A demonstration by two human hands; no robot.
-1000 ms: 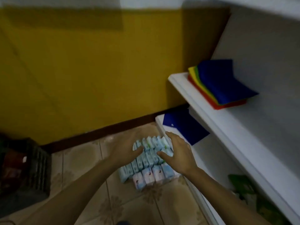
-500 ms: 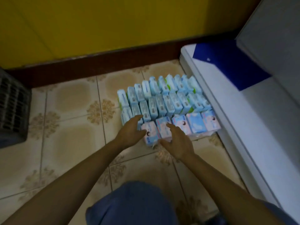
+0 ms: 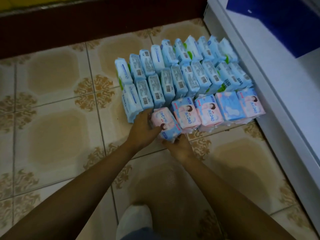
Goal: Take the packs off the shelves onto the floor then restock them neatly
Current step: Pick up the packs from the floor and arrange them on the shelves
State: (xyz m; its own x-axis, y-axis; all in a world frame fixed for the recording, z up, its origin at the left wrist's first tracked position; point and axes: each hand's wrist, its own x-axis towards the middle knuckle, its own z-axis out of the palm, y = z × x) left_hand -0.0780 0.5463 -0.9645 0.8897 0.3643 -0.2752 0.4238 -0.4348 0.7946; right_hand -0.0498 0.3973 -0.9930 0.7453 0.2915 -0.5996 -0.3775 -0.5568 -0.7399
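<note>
Drops closer than half a second ago onto the pink pack (image 3: 165, 122), farthest from the shelf (image 3: 277, 104) in the near row. Grips it with left hand (image 3: 143, 129) and right hand (image 3: 180, 148), fingers curled round. Probably starts restocking.

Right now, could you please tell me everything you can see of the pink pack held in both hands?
The pink pack is soft and plastic-wrapped, pink and pale blue, printed with a blue 240 and a cartoon head. It lies face up, askew at the left end of the front row, against the neighbouring pack. The left hand grips its left side; the right hand holds its near end.
</note>
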